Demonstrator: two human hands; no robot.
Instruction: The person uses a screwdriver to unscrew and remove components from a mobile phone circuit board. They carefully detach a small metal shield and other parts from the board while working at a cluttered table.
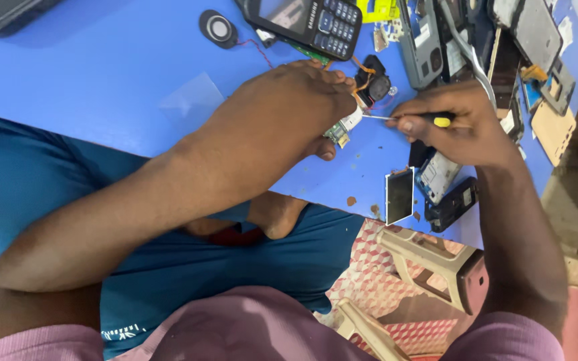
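The left hand (296,100) has its grip closed on a small circuit board (342,127), pinning it against the blue surface (102,73). The right hand (456,120) pinches a thin screwdriver (409,119), its tip touching the board. A keypad phone (309,20) lies just beyond; a small screen (399,195) stands near the surface's edge.

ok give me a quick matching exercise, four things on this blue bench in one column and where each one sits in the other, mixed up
Things:
1. keypad phone
2. round speaker
3. small circuit board
4. loose screen panel

Places:
A. standing near the table's front edge, below the right hand
B. at the fingertips of the left hand
C. far edge, left of the phone, on a thin red wire
D. top centre, keys facing up

Pairs: 1-D, 2-C, 3-B, 4-A
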